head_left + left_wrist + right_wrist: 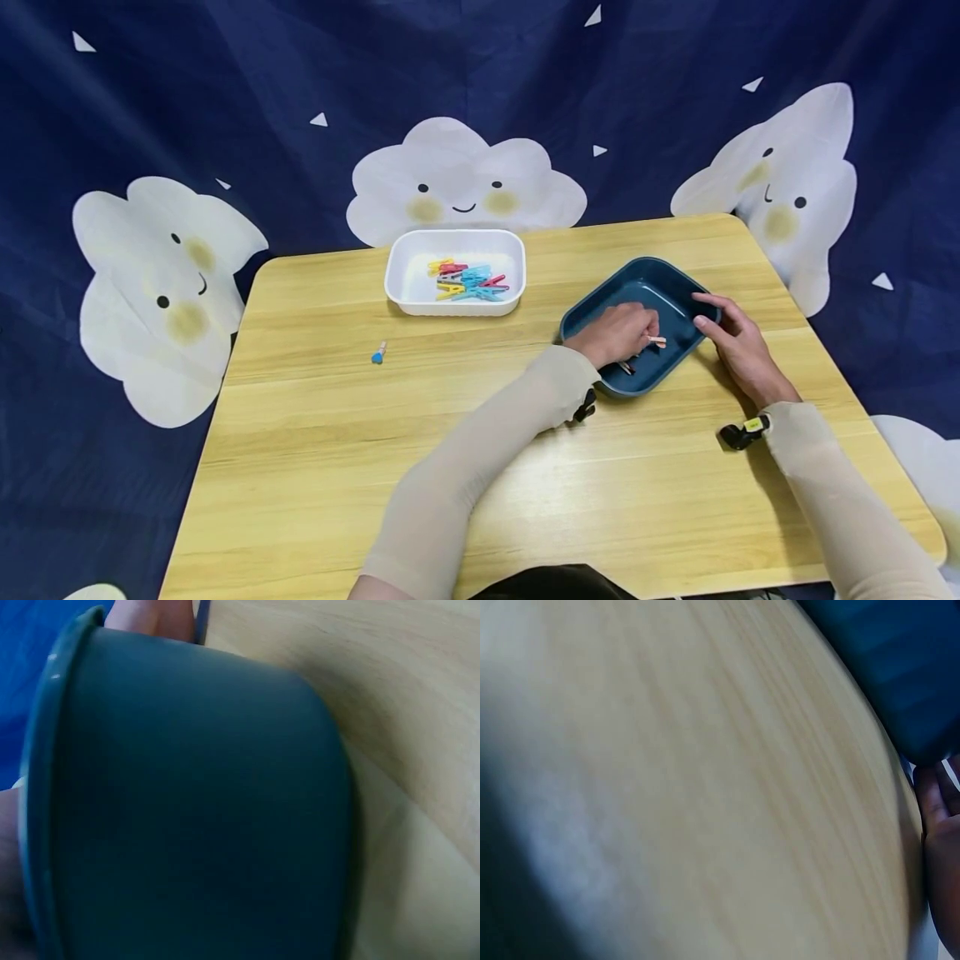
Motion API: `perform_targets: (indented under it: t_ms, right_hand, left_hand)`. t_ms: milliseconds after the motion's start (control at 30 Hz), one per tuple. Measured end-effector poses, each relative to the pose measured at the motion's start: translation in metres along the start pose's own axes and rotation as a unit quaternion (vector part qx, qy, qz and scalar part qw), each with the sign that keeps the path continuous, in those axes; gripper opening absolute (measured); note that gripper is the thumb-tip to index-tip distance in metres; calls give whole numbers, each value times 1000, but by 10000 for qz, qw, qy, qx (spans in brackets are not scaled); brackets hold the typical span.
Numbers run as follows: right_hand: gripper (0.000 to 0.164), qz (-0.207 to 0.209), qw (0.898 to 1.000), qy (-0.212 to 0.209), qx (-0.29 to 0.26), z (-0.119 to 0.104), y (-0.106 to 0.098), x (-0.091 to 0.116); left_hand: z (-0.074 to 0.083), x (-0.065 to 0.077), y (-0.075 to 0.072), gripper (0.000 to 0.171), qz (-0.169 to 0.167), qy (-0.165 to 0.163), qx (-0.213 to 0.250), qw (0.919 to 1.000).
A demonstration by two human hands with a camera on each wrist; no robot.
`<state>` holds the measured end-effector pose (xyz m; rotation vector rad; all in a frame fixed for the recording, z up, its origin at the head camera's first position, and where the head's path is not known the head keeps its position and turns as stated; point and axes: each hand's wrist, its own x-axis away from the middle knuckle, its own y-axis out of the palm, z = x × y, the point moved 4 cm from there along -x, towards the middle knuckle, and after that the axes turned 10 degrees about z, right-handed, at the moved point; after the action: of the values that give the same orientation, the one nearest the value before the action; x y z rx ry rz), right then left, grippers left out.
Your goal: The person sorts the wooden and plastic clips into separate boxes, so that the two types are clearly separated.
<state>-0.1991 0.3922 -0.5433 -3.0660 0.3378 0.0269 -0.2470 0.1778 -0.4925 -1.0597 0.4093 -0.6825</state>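
Note:
A dark blue tray point(678, 275) stands on the right part of the table. My left hand point(617, 333) reaches inside it with curled fingers, pinching a small wooden clothespin point(657, 342) with an orange-toned end. Just below that hand another small dark clip point(627, 367) lies on the tray floor. At the tray's right edge, my right hand point(742, 350) holds the rim with thumb and fingers. The tray's outer wall point(195, 795) fills much of the left wrist view and hides the left fingertips. In the right wrist view, the right hand point(941, 825) meets the tray's side.
A white tray point(454, 307) at the back middle holds several colored plastic clothespins point(472, 283). One small clothespin with a blue heart point(378, 353) lies on the wooden table point(315, 450), left of center. A dark blue cloud-patterned curtain point(262, 83) hangs behind the table.

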Motion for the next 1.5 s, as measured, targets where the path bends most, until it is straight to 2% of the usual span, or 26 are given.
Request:
perform_targets:
  t_ms: [167, 300, 467, 600, 833, 1067, 1300, 1500]
  right_hand:
    - [48, -5, 10000, 8, 4, 0, 0, 0]
    - [48, -10, 10000, 10, 34, -1, 0, 0]
    - [49, -24, 9999, 53, 123, 0, -1, 0]
    - [49, -43, 9999, 37, 152, 1, -2, 1]
    - [49, -6, 9993, 31, 374, 2, -2, 4]
    - [48, -34, 9999, 57, 118, -2, 0, 2]
    - [48, 35, 9994, 17, 349, -3, -2, 1]
    - [48, -31, 9996, 10, 288, -2, 0, 0]
  left_hand:
    - [-2, -1, 9, 14, -80, -110, -168, 9998]
    - [-3, -1, 12, 17, -29, -78, -243, 9997]
    - [-6, 2, 10, 21, 4, 17, -47, 10000]
    - [-10, 8, 3, 22, 93, 194, 112, 9997]
    - [-24, 27, -16, 20, 326, 314, 590, 9972]
    - [-38, 51, -35, 18, 692, 450, 1095, 9906]
    - [-53, 80, -50, 14, 989, 269, 1485, 9836]
    - [-69, 100, -57, 13, 1241, 59, 1734, 9770]
